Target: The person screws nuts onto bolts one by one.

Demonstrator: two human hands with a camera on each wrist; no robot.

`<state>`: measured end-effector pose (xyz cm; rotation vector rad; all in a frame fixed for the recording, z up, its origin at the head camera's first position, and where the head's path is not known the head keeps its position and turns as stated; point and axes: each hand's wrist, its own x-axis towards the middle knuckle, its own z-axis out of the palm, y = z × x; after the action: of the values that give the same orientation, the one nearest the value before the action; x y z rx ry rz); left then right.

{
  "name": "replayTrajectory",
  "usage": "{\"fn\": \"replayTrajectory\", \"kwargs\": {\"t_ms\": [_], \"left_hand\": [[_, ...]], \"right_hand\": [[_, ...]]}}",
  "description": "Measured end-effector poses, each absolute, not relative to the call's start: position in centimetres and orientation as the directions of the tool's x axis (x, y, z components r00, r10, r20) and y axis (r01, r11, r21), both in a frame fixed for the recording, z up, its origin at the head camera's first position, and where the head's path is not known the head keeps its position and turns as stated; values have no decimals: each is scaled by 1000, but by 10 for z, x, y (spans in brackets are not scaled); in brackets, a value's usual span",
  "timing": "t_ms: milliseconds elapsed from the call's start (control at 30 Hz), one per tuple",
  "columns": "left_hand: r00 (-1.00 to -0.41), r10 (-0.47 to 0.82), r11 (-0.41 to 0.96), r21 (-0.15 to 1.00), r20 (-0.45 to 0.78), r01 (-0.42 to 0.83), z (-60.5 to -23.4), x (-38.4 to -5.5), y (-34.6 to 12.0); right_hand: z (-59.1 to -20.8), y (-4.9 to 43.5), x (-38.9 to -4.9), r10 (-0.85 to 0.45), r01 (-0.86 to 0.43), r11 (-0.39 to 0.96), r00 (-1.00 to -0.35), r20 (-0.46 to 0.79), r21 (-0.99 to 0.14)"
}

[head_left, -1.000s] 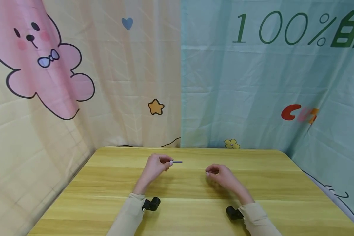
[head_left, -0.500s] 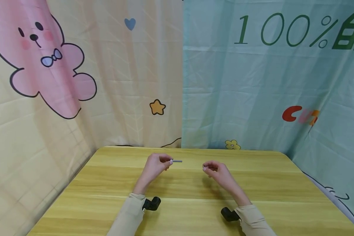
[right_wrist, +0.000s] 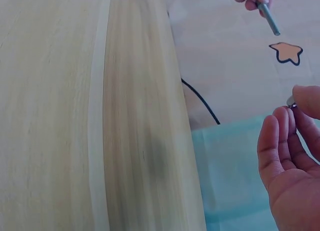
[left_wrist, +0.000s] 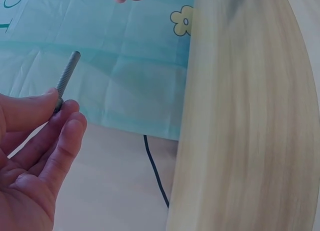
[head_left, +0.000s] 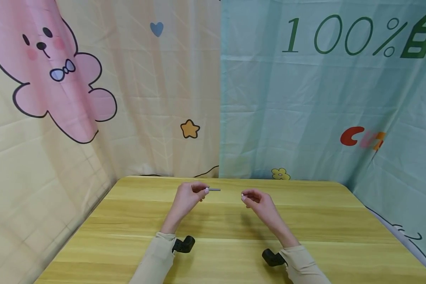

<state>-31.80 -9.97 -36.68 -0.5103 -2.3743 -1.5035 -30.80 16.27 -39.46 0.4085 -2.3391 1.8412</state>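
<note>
Right hand [head_left: 258,202] nearer bolt [head_left: 214,189]; nut [right_wrist: 290,102] seemingly pinched

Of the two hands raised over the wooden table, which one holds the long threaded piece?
The left hand: it pinches a grey threaded metal bolt pointing toward the right hand, which pinches only a small silvery metal nut.

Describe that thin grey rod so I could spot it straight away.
Find the wooden table before the cartoon curtains. Above its far middle, the left hand pinches a short threaded metal bolt by one end, its free end pointing at the right hand. It is the only straight grey metal stick there.
</note>
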Motion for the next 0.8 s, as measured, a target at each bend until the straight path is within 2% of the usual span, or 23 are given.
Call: {"fn": "replayTrajectory", "kwargs": {"t_ms": [800], "left_hand": [[-870, 128, 344, 801, 477, 490, -355, -315, -90]], "right_hand": [[-386, 153, -308, -134, -368, 156, -927, 350, -917]]}}
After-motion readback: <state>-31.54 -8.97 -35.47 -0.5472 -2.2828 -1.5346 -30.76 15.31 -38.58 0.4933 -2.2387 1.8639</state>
